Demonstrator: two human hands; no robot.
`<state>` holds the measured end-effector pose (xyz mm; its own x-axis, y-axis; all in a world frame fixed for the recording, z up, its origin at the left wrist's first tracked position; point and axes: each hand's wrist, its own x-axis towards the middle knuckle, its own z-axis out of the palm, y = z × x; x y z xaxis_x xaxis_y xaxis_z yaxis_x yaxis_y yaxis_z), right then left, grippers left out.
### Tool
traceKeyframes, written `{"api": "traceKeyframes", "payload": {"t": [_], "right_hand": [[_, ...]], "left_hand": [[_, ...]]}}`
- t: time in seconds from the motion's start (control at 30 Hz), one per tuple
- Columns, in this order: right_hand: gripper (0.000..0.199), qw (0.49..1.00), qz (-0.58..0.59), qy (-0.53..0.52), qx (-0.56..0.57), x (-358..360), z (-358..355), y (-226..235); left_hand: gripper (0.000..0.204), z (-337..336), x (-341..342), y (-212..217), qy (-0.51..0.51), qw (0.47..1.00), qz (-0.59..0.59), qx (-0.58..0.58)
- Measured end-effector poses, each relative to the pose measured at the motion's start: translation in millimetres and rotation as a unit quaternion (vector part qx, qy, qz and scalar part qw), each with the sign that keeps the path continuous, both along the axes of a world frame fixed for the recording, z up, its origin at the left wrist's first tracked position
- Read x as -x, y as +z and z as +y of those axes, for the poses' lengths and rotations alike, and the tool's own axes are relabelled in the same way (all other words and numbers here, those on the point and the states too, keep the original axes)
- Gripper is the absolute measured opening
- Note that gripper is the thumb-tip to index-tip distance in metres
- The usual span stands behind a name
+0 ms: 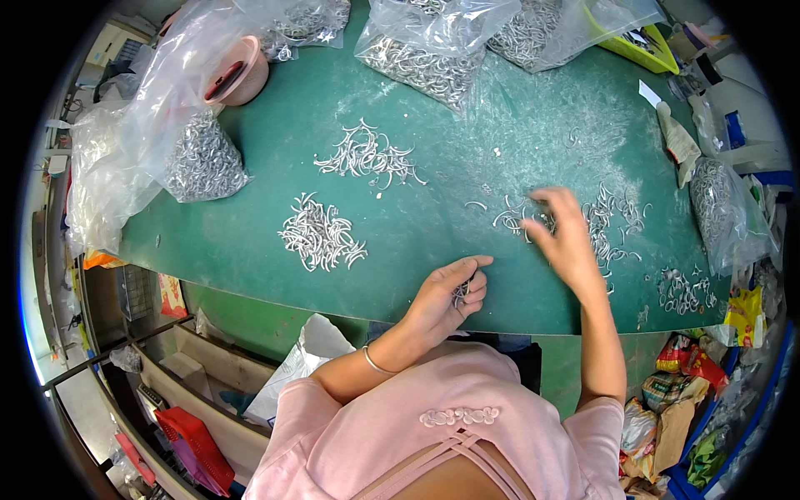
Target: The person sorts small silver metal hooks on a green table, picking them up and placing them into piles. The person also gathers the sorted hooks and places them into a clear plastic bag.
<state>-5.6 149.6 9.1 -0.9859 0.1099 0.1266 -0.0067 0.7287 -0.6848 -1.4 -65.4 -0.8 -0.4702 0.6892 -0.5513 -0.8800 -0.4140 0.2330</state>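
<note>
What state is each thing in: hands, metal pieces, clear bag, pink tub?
Left grip: closed around curved metal pieces
Right grip: spread open
Tabletop metal pieces: loose, in separate clusters
Top center clear bag: filled with similar pieces
Pink tub: holding a dark red object

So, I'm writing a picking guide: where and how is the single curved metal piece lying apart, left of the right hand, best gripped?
The curved metal piece is probably best pinched mid-arc between thumb and fingertip, coming down from the person's near side. Its thin bow lies alone on the green table, with bare surface toward the body, while loose pieces lie to its right.
</note>
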Motion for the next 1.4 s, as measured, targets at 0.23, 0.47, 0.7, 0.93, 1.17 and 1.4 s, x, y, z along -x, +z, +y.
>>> {"api": "traceKeyframes", "payload": {"t": [0.23,0.47,0.7,0.93,1.17,1.4], "right_hand": [[0.016,0.997,0.026,0.057,-0.046,4,-4,-21],[0.016,0.991,-0.087,-0.066,0.077,7,6,1],[0.019,0.988,0.062,0.078,-0.116,28,-40,-21],[0.014,0.994,-0.071,0.044,-0.072,-11,22,17],[0.063,0.962,-0.066,-0.066,-0.257,-54,13,2],[0.021,0.979,0.093,-0.086,-0.161,-71,44,-33]], "left_hand": [[0.026,0,-2,1,0.010,1.000,0.002,0.013],[0.026,0,0,5,0.016,0.999,-0.010,0.038],[0.026,-3,-1,2,-0.011,1.000,-0.006,-0.003],[0.027,-7,1,0,0.009,1.000,-0.010,0.006],[0.030,0,0,-1,0.016,1.000,-0.024,0.011],[0.028,2,0,-1,0.020,0.999,-0.024,0.028]]}}
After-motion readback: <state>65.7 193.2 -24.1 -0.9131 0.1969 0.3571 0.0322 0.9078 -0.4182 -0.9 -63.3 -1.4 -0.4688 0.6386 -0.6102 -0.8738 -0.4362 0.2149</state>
